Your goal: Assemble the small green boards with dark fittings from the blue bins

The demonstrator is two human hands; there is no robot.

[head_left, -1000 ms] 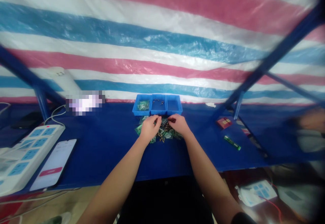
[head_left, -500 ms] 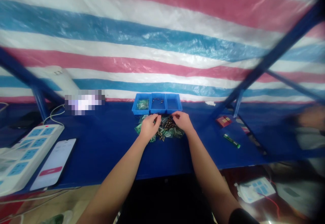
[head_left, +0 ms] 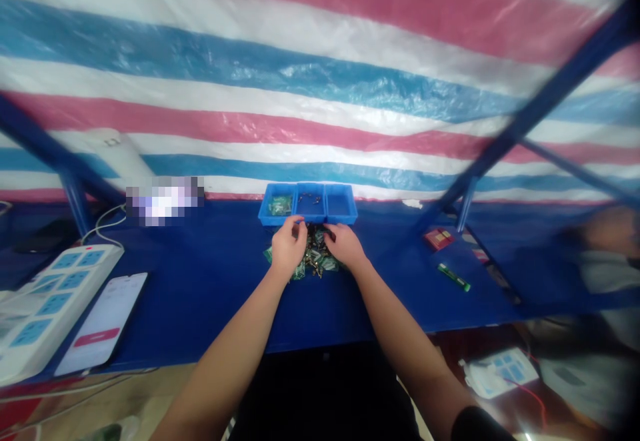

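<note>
A mixed pile of small green pieces, some like circuit boards, and brass-coloured metal parts (head_left: pixel 316 266) lies on the blue table. Over its left side, my left hand (head_left: pixel 289 247) is curled, thumb and fingers drawn together near the front of the blue bins. My right hand (head_left: pixel 346 246) rests at the pile's right side, its bent fingertips among the parts. Whatever either hand pinches is too small to make out. Behind the pile, the left bin (head_left: pixel 267 216) holds green pieces, the middle bin (head_left: pixel 311 213) a few small metal parts; the right bin (head_left: pixel 341 205) adjoins them.
A power strip (head_left: pixel 55 301) and a phone (head_left: pixel 103 324) lie at left. To the right are a red box (head_left: pixel 439 239) and a green stick-shaped item (head_left: pixel 454 277). Blue frame bars (head_left: pixel 493 161) slant at both sides. Another person's blurred arm shows at far right.
My right hand has moved left and slightly down, covering the pile's right side. My left hand has shifted slightly left and up, toward the bins.
</note>
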